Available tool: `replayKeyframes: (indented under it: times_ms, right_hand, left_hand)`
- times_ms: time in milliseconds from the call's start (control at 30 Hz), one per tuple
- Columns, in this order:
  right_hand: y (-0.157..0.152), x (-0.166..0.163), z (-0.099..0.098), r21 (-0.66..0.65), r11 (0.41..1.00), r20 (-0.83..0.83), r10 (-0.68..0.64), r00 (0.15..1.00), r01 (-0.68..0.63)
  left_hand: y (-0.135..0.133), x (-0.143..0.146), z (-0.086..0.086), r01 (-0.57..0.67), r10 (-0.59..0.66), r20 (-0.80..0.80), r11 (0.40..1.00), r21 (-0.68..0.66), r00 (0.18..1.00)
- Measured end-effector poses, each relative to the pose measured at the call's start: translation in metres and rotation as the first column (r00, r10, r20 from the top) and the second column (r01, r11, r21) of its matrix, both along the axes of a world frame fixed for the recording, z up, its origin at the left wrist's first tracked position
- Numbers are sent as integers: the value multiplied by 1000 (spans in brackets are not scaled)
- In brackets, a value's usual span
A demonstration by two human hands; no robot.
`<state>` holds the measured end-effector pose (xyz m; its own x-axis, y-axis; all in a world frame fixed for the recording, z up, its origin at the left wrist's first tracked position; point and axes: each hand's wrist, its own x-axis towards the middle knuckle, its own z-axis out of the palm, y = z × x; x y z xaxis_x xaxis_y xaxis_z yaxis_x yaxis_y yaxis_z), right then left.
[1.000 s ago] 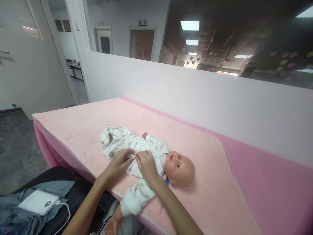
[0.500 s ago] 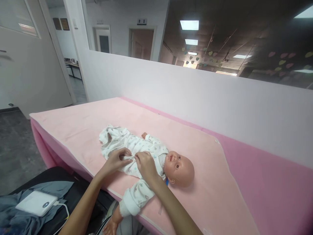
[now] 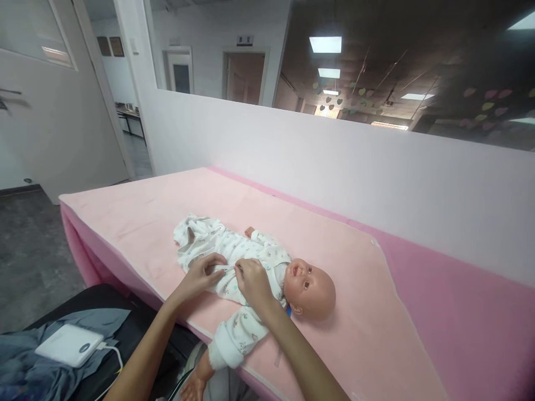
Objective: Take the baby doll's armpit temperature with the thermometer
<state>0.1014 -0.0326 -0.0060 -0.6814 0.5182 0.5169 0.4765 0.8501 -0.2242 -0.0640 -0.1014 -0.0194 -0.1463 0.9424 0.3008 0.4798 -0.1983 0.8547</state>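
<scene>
A baby doll [image 3: 309,289] lies on its back, head to the right, dressed in a white printed baby garment [image 3: 238,245]. At the middle of its front, my left hand [image 3: 204,274] pinches a fold of the garment between thumb and fingers. Just right of it, my right hand [image 3: 254,281] is closed on the same edge of cloth, its fingertips partly hidden. A short pale strip of fabric stretches between the two hands. The doll's near arm, in a cuffed sleeve [image 3: 236,337], hangs past the table edge below my right wrist.
A pale pink mat [image 3: 137,217] covers the table, over a darker pink cloth [image 3: 468,301]. Behind stands a white partition [image 3: 334,161] with a window above. A white power bank [image 3: 69,345] with a cable rests on grey cloth at the lower left.
The view has shifted slightly, so the scene sits a little further right. My hands keep their pinch on the garment, with a bit more of the fabric strip showing between them.
</scene>
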Motion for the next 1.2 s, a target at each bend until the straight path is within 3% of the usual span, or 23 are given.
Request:
replayKeyframes:
  times_ms: [333,900,1033,1200]
  right_hand:
    - [-2,0,4,14,1000,-12,-5,1000,5]
    - [-7,0,9,7,999,31,-48,998,48]
    - [-8,0,9,26,998,35,-57,998,56]
    - [-5,-1,6,23,999,29,-45,999,44]
  left_hand:
    - [3,-2,-9,-40,40,0,999,19,999]
    - [-2,-1,-6,61,-61,7,998,-15,998]
    - [-2,4,-4,44,-44,41,999,-3,998]
    - [0,12,-3,-25,25,-37,1000,-14,999]
